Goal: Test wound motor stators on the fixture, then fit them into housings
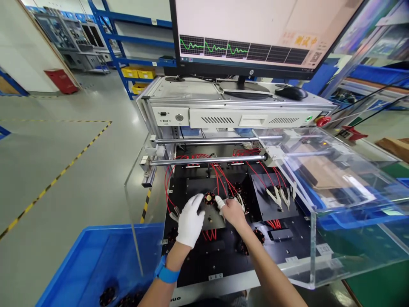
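A round motor stator with dark windings and a pale centre sits on the left black plate. My left hand, in a white glove, is at its left side, fingers curved and apart; whether they touch it I cannot tell. On the other side is my right hand, bare apart from white finger covers. Its fingers are curled together, and what they grip is hidden. Red wires run down to white clips beside this hand. More white clips lie left of my left hand.
Further clips rest on the right plate. Metal rails cross behind my hands, and a clear acrylic cover stands at right. A blue bin with stators is at lower left. The monitor shows green curves.
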`<state>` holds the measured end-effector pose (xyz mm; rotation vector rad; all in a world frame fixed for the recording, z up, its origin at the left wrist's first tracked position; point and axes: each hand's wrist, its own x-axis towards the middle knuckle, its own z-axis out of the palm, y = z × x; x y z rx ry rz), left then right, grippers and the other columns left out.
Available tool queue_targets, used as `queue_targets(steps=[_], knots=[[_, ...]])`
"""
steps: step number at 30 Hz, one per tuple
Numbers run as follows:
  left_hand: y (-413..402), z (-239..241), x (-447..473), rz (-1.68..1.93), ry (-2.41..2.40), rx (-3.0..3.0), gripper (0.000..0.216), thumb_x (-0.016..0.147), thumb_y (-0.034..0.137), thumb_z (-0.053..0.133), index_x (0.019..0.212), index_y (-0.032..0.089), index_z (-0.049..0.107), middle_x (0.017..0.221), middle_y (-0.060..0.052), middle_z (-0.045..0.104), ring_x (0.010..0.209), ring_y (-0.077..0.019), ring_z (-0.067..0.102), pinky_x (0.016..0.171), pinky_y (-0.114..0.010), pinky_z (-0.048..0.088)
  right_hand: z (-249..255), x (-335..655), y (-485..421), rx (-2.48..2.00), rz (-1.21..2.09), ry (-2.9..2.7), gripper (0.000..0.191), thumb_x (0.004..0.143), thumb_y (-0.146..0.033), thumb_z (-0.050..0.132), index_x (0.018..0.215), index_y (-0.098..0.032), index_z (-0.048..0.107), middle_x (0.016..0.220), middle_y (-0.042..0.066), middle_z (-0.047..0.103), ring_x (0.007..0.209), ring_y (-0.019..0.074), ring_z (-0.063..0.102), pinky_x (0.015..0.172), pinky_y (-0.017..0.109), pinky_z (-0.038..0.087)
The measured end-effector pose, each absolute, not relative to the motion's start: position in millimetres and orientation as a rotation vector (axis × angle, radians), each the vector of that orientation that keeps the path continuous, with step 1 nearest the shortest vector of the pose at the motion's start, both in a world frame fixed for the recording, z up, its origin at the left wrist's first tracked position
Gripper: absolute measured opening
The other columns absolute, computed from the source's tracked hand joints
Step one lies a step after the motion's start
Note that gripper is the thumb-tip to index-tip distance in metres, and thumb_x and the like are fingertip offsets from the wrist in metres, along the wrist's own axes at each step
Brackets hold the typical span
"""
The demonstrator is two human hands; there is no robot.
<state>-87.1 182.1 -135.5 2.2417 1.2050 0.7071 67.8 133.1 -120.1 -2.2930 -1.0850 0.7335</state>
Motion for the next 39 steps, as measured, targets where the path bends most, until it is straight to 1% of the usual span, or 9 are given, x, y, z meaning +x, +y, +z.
queue_targets(steps=[3, 7, 12, 15, 19, 25, 30, 33, 39], knots=[[191.3, -146.4, -97.8, 0.79, 1.163, 2.253, 0.047, 0.076, 0.014, 0.054, 0.12, 0.027, 0.049, 0.124, -0.002, 0.052, 0.115, -0.0192, 0.048, 0.1, -0.035, 0.041, -129.0, 70.2, 140.8, -2.227, 0.944, -1.059, 0.049, 0.074, -0.061, 0.046, 0.052, -0.018, 0.054, 0.044, 0.003, 0.056, 0.043, 0.0144, 0.054, 0.047, 0.024, 0.04], [201.7, -154.3, -91.0, 0.916, 0.904, 2.413, 0.019, 0.08, 0.023, 0.054, 0.094, 0.026, 0.067, 0.115, -0.001, 0.06, 0.117, -0.021, 0.046, 0.101, -0.04, 0.04, -146.9, 68.5, 138.9, -2.095, 1.07, -1.024, 0.037, 0.073, -0.052, 0.054, 0.065, -0.016, 0.058, 0.047, 0.001, 0.058, 0.04, 0.0116, 0.053, 0.041, 0.02, 0.038], [209.9, -155.4, -89.4, 1.018, 0.752, 2.44, 0.015, 0.08, 0.024, 0.054, 0.086, 0.023, 0.068, 0.098, -0.002, 0.068, 0.107, -0.0186, 0.054, 0.095, -0.039, 0.045, -139.1, 62.2, 134.2, -2.144, 0.974, -1.051, 0.041, 0.079, -0.05, 0.045, 0.063, -0.016, 0.058, 0.045, 0.001, 0.057, 0.041, 0.01, 0.051, 0.043, 0.019, 0.037], [214.4, -158.2, -93.1, 1.029, 0.713, 2.448, 0.015, 0.079, 0.024, 0.056, 0.088, 0.021, 0.068, 0.097, -0.002, 0.068, 0.104, -0.0177, 0.056, 0.094, -0.038, 0.046, -126.8, 59.0, 131.4, -2.222, 0.875, -1.21, 0.03, 0.075, -0.044, 0.054, 0.061, -0.018, 0.06, 0.045, -0.001, 0.057, 0.045, 0.0109, 0.053, 0.048, 0.02, 0.035], [217.0, -158.1, -95.0, 1.105, 0.684, 2.52, 0.013, 0.079, 0.025, 0.056, 0.082, 0.023, 0.068, 0.092, -0.001, 0.07, 0.097, -0.0184, 0.06, 0.09, -0.04, 0.049, -125.7, 58.4, 120.9, -2.279, 0.707, -1.235, 0.021, 0.079, -0.035, 0.05, 0.072, -0.02, 0.064, 0.057, 0.0, 0.063, 0.057, 0.0126, 0.058, 0.054, 0.02, 0.037], [203.1, -143.7, -93.0, 1.096, 0.563, 2.713, 0.016, 0.078, 0.019, 0.056, 0.08, 0.031, 0.067, 0.086, 0.006, 0.07, 0.099, -0.0211, 0.058, 0.091, -0.048, 0.045, -130.1, 58.2, 103.6, -2.463, 0.419, -1.269, 0.033, 0.085, -0.042, 0.041, 0.076, -0.019, 0.064, 0.071, 0.006, 0.066, 0.07, 0.02, 0.062, 0.059, 0.026, 0.039], [196.7, -146.8, -87.2, 1.124, 0.419, 2.768, 0.022, 0.08, 0.014, 0.053, 0.081, 0.032, 0.067, 0.084, 0.008, 0.07, 0.095, -0.0166, 0.059, 0.09, -0.041, 0.045, -121.5, 66.1, 117.0, -2.553, 0.097, -1.277, 0.043, 0.082, -0.039, 0.046, 0.117, -0.013, 0.051, 0.103, 0.014, 0.061, 0.094, 0.0238, 0.058, 0.073, 0.028, 0.042], [197.0, -148.4, -83.4, 1.095, 0.469, 2.661, 0.02, 0.078, 0.016, 0.056, 0.08, 0.032, 0.067, 0.083, 0.007, 0.07, 0.1, -0.0174, 0.057, 0.094, -0.043, 0.041, -118.7, 68.4, 133.5, -2.629, 0.178, -1.391, 0.056, 0.076, -0.041, 0.053, 0.12, -0.006, 0.046, 0.099, 0.018, 0.061, 0.092, 0.0285, 0.059, 0.073, 0.033, 0.044], [187.9, -141.7, -74.8, 0.967, 0.753, 2.329, 0.01, 0.072, 0.02, 0.062, 0.074, 0.027, 0.069, 0.075, 0.001, 0.068, 0.104, -0.0197, 0.053, 0.101, -0.045, 0.034, -110.2, 91.6, 146.0, -2.532, 0.375, -1.167, 0.046, 0.071, -0.041, 0.056, 0.104, -0.01, 0.055, 0.083, 0.016, 0.064, 0.082, 0.0302, 0.062, 0.069, 0.038, 0.046]])
